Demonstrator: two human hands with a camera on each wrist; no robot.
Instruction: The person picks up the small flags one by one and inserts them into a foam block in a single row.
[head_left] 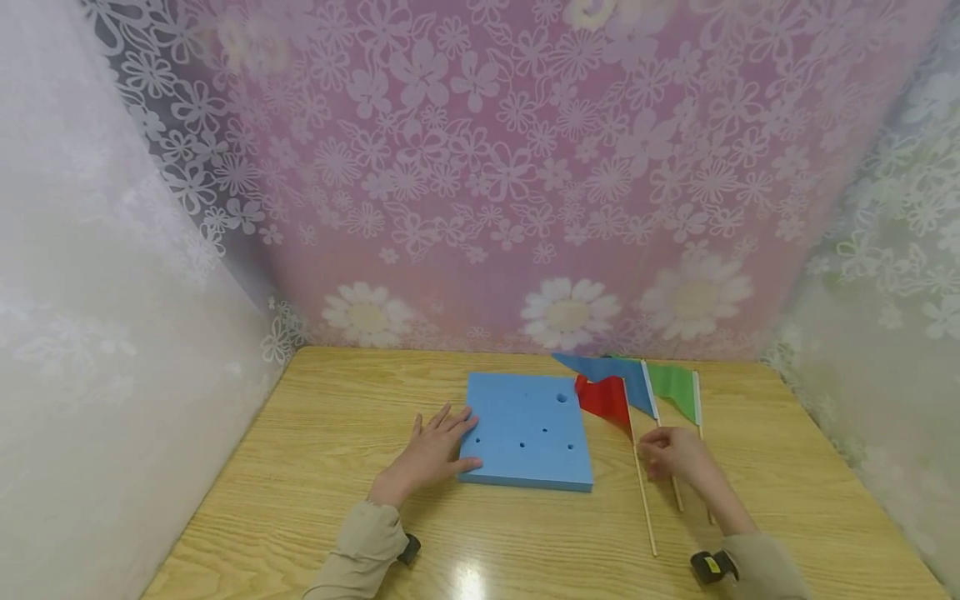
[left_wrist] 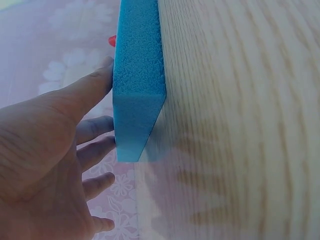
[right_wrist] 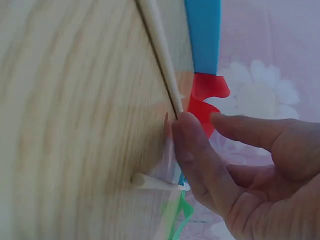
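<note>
A blue foam block [head_left: 517, 412] with several holes in its top lies flat on the table. My left hand [head_left: 431, 450] rests at its left edge, fingers spread and fingertips on the top; the left wrist view shows thumb and fingers against the foam [left_wrist: 140, 65]. Right of the block lie a red flag [head_left: 607, 402], a blue flag [head_left: 637, 387] and a green flag [head_left: 675, 386] on thin wooden sticks. Over the sticks is my right hand [head_left: 678, 457]. In the right wrist view its fingertips are at the red flag's stick [right_wrist: 162, 50], the thumb apart from them.
The wooden table [head_left: 315, 467] carries the block and flags. A pink flowered curtain [head_left: 480, 183] hangs behind it, with pale patterned cloth [head_left: 112, 333] on the left and more on the right. Each wrist wears a dark strap device [head_left: 708, 567].
</note>
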